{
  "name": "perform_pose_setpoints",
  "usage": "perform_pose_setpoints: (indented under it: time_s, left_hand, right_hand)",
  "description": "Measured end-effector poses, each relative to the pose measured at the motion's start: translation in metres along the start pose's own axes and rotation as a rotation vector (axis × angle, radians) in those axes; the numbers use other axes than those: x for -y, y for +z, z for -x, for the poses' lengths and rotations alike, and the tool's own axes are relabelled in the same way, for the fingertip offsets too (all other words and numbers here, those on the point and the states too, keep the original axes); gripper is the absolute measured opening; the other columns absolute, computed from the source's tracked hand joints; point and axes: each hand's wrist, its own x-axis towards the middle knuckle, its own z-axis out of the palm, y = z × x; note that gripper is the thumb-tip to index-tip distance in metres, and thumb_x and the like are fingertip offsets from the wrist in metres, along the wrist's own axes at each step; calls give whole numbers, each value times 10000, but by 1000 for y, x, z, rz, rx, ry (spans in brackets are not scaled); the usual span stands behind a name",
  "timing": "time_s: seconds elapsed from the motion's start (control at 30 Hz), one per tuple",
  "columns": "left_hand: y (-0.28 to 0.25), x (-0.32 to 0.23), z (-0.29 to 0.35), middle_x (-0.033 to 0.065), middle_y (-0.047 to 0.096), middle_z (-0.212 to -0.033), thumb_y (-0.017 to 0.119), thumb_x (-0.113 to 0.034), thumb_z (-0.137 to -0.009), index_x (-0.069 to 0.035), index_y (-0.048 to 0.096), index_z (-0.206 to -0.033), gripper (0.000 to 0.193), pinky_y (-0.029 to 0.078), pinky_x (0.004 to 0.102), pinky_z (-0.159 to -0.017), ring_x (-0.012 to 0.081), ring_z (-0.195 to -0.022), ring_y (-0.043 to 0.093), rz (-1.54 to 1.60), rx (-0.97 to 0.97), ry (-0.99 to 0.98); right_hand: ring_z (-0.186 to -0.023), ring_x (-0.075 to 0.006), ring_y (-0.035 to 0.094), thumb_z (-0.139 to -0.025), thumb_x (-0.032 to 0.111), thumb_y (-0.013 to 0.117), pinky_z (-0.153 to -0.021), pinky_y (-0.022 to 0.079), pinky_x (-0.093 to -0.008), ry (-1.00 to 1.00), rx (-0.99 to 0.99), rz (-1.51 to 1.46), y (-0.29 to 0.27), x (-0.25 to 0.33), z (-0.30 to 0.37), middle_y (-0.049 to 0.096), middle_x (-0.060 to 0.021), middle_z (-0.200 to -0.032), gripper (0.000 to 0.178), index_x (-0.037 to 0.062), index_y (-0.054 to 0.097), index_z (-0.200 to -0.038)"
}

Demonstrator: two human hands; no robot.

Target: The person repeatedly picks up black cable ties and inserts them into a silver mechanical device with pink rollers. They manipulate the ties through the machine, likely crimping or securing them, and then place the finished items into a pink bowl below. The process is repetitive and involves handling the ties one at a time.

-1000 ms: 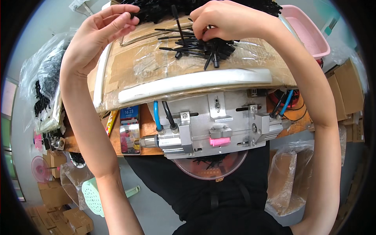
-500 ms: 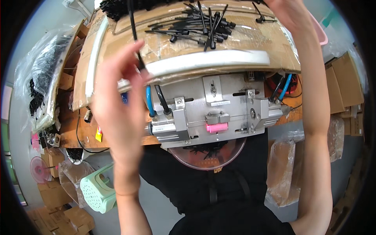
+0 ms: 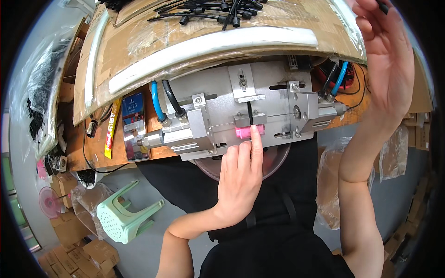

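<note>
A metal fixture (image 3: 273,90) stands in front of me, with a pink block (image 3: 243,133) at its near middle edge. A thin black plastic rod (image 3: 250,111) lies across the fixture from the centre bracket down to the pink block. My left hand (image 3: 241,180) rests its outstretched index fingertip on the rod's near end at the block; its other fingers are loosely bent, and the thumb is hidden. Raised at the upper right, my right hand (image 3: 389,60) has curled fingers around a small black plastic piece (image 3: 382,6), mostly cut off by the picture's edge.
Several black capped rods (image 3: 227,18) lie on a cardboard sheet (image 3: 194,32) behind the fixture, edged by a white foam strip (image 3: 213,55). A phone (image 3: 134,120) and a yellow packet (image 3: 111,129) are at left. Below sit a clear bowl (image 3: 278,162) and a green stool (image 3: 118,217).
My left hand has moved down and right from the cardboard's edge to the pink block, and the black rod now lies in the fixture. My right hand has come back a little. The view has shifted.
</note>
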Motion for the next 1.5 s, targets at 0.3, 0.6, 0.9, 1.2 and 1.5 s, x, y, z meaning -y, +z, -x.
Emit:
perform_pose_setpoints:
  time_s: [0.3,0.6,0.9,1.2,1.5]
  left_hand:
    - [-7,1,-4,110,501,-982,594,45,-744,96,375,-1416,709,465,334,-789,237,-869,507,61,45,27]
    - [-36,5,6,133,537,-1087,669,27,-753,74,395,-1417,721,460,369,-847,278,-948,520,221,36,-88]
    - [-41,9,20,128,548,-1058,720,71,-723,55,430,-1410,746,426,388,-842,294,-946,496,307,-9,-154]
    - [-41,11,19,129,544,-1047,734,49,-729,50,427,-1418,755,434,389,-826,292,-920,490,330,1,-146]
    - [-37,11,22,126,546,-1053,735,44,-730,32,431,-1426,759,439,392,-814,296,-917,489,329,18,-143]
  right_hand:
    - [-927,-203,639,-974,118,582,-843,517,-340,88,88,380,-26,29,45,639,-180,-1125,310,-49,537,-1231]
    - [-707,-229,615,-695,-111,731,-620,519,-323,74,451,722,36,6,178,658,-166,-1014,647,-126,505,-1301]
    - [-668,-212,570,-694,-106,723,-596,490,-336,154,523,769,50,-12,193,649,-141,-954,663,-112,505,-1320]
    - [-653,-213,574,-682,-116,732,-601,495,-337,132,471,785,52,-13,193,642,-122,-849,673,-102,518,-1320]
    - [-643,-213,558,-688,-113,727,-598,492,-341,56,397,765,49,-13,195,645,-121,-852,660,-94,528,-1317]
